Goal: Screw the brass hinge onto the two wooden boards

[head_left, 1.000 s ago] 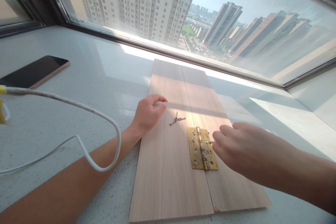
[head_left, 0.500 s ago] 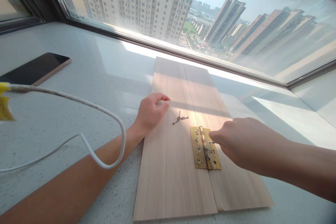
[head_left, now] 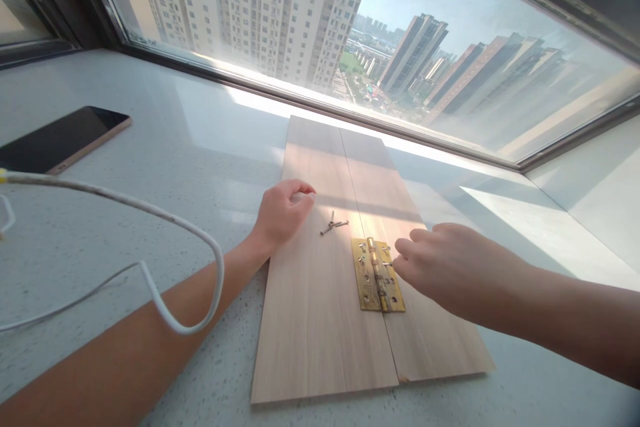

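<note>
The brass hinge (head_left: 377,274) lies flat across the seam where two wooden boards (head_left: 320,320) meet side by side on the pale desk (head_left: 150,147), its pin running near to far along that seam, so that one leaf sits on the left board and the other on the right board. The right hand (head_left: 450,267) comes in from the right and is by far the nearer of the two: its fingertips (head_left: 400,260) rest at the right leaf's outer edge, close to the far half of the hinge, with the fingers drawn together and curled toward the thumb as if pinching something small; whether a screw is held between them cannot be told, since the fingertips cover that spot. The hinge thus lies just to the left of these fingers, touching or nearly touching them, and its long axis runs crosswise to the direction in which the forearm reaches. The left hand (head_left: 283,210) rests on the left board's left edge, farther off than the hinge, loosely curled with the thumb against the forefinger; it holds nothing that can be seen. Between it and the hinge a small heap of loose screws (head_left: 333,225) lies on the left board, just beyond the hinge's far left corner, nearer to the left hand than to the right. A white cable (head_left: 165,213) arches over the left forearm, and a dark phone (head_left: 60,140) lies well apart at the far left.
</note>
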Available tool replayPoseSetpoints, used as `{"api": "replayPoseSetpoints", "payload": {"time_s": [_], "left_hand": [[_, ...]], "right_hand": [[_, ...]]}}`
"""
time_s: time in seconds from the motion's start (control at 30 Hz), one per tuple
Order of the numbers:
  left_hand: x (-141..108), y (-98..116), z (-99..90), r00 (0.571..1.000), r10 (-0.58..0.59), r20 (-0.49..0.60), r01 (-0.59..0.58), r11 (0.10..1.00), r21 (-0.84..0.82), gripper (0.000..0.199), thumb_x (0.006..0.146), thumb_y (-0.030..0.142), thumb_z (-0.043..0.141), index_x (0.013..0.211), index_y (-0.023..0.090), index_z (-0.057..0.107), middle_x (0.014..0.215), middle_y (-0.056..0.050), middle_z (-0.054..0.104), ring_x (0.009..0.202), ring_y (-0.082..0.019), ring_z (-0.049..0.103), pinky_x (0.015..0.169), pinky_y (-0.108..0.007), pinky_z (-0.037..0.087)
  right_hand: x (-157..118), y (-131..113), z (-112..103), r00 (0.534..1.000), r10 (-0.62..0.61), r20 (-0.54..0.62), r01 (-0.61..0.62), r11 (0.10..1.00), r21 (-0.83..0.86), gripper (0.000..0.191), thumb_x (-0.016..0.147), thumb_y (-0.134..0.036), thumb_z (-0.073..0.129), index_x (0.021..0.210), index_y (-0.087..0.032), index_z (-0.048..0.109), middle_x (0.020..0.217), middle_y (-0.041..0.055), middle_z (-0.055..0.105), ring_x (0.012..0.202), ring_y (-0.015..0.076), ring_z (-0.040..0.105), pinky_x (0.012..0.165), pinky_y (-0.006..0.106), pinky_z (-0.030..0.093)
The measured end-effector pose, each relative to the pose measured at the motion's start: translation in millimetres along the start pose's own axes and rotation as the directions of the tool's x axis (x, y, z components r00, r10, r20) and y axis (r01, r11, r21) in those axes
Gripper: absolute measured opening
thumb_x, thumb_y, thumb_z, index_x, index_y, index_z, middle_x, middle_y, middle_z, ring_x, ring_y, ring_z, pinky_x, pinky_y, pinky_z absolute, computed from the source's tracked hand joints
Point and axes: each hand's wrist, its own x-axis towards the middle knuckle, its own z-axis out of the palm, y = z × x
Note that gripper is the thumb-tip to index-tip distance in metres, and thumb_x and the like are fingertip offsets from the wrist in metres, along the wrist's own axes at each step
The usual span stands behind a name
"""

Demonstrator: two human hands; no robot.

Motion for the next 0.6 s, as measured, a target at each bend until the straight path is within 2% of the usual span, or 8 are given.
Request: {"api": "replayPoseSetpoints", "payload": {"time_s": [0.07, 0.13, 0.23, 0.33, 0.43, 0.6], "left_hand": [[0, 0, -0.2, 1.0, 0.004, 0.003, -0.004, 1.0, 0.001, 0.017, 0.079, 0.026, 0.053, 0.081, 0.02, 0.069, 0.089, -0.002, 0.073, 0.087, -0.02, 0.065, 0.082, -0.032, 0.047], [0, 0, -0.4, 1.0, 0.001, 0.005, -0.001, 1.0, -0.001, 0.016, 0.079, 0.026, 0.054, 0.081, 0.02, 0.069, 0.088, -0.002, 0.073, 0.086, -0.02, 0.065, 0.082, -0.032, 0.047], [-1, 0, -0.4, 1.0, -0.007, -0.001, 0.007, 1.0, -0.001, 0.015, 0.079, 0.025, 0.054, 0.08, 0.02, 0.069, 0.087, -0.002, 0.073, 0.085, -0.02, 0.065, 0.081, -0.032, 0.048], [-1, -1, -0.1, 1.0, 0.001, 0.001, -0.001, 1.0, 0.008, 0.015, 0.08, 0.024, 0.055, 0.08, 0.02, 0.069, 0.087, -0.002, 0.073, 0.085, -0.02, 0.065, 0.081, -0.033, 0.048], [-1, 0, 0.2, 1.0, 0.02, 0.006, -0.02, 0.999, 0.025, 0.015, 0.08, 0.024, 0.055, 0.08, 0.02, 0.069, 0.088, -0.002, 0.072, 0.086, -0.02, 0.065, 0.083, -0.033, 0.048], [-2, 1, 0.2, 0.999, 0.032, 0.008, -0.032, 0.999, 0.037, 0.015, 0.079, 0.023, 0.055, 0.081, 0.021, 0.069, 0.089, -0.001, 0.072, 0.087, -0.02, 0.065, 0.083, -0.032, 0.047]], "right_hand": [[-1, -5, 1, 0.995, -0.095, -0.04, 0.092, 0.992, -0.083, 0.019, 0.07, -0.003, 0.058, 0.059, -0.018, 0.057, 0.06, 0.0028, 0.053, 0.051, 0.0155, 0.044, 0.046, 0.03, 0.014], [1, -14, 3, 0.993, -0.105, -0.049, 0.1, 0.992, -0.08, 0.019, 0.069, -0.004, 0.06, 0.056, -0.018, 0.056, 0.054, 0.0022, 0.049, 0.046, 0.0141, 0.039, 0.046, 0.03, 0.014], [6, -26, 2, 0.999, -0.004, -0.034, 0.004, 1.0, -0.002, 0.02, 0.066, -0.002, 0.06, 0.055, -0.018, 0.054, 0.05, 0.0019, 0.047, 0.044, 0.0124, 0.037, 0.046, 0.029, 0.015], [11, -31, -2, 0.993, 0.101, 0.059, -0.104, 0.993, 0.061, 0.018, 0.066, 0.0, 0.06, 0.058, -0.017, 0.058, 0.051, 0.0031, 0.052, 0.045, 0.0127, 0.042, 0.045, 0.027, 0.017], [15, -30, -8, 0.972, 0.186, 0.146, -0.204, 0.972, 0.116, 0.016, 0.067, -0.001, 0.06, 0.062, -0.016, 0.062, 0.052, 0.0038, 0.055, 0.044, 0.0125, 0.045, 0.044, 0.026, 0.02], [22, -22, -15, 0.955, 0.238, 0.175, -0.271, 0.942, 0.196, 0.017, 0.066, 0.001, 0.058, 0.064, -0.015, 0.063, 0.053, 0.003, 0.053, 0.046, 0.012, 0.047, 0.046, 0.025, 0.023]]}}
